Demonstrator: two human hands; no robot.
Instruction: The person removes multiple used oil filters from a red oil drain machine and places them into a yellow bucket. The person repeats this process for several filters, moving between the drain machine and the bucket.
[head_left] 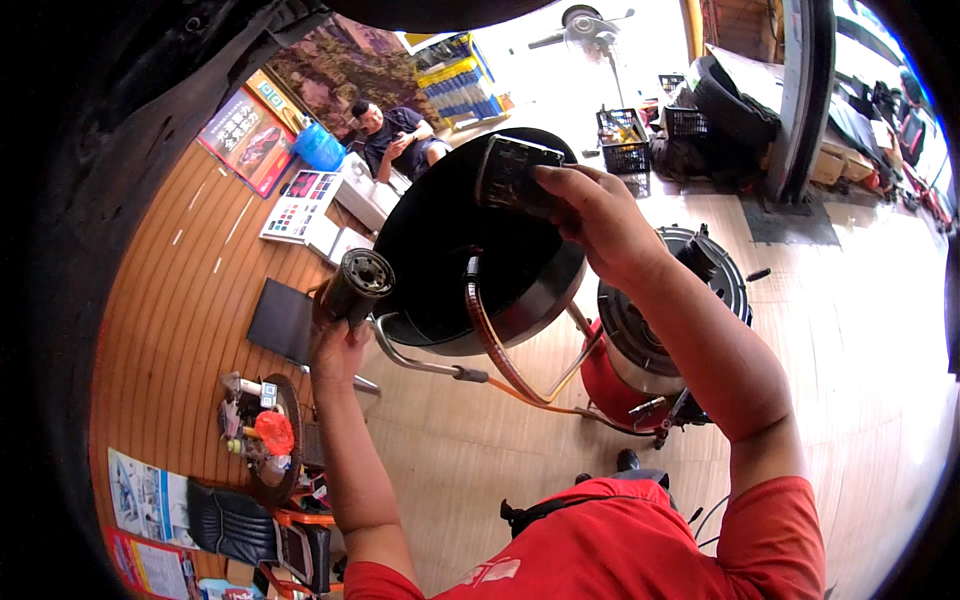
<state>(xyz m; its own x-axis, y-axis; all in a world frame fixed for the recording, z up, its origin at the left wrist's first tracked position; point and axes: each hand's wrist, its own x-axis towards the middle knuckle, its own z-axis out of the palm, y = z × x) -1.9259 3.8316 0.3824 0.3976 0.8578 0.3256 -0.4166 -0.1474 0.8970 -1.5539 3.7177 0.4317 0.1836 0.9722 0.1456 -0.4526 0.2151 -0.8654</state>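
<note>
In my raised left hand (338, 345) is an oil filter (362, 278), dark and cylindrical, its round end with a ring of holes turned up. My right hand (603, 215) grips a black can-shaped part (515, 178) by one end, holding it tilted over the far side of a wide black oil drain pan (425, 225). The oil filter is by the pan's left edge. A reddish-brown hose (485, 325) curves from the pan toward a red wheeled oil tank (610, 388) with a black round top.
A seated person (400, 145) is beyond the pan, beside a blue bucket (318, 147). Black crates (623, 140) and a tyre (715, 105) are at the far right. A cluttered round table (275, 430) and a black chair (232, 522) stand on the left. Overhead, a dark car underside (180, 75) hangs close.
</note>
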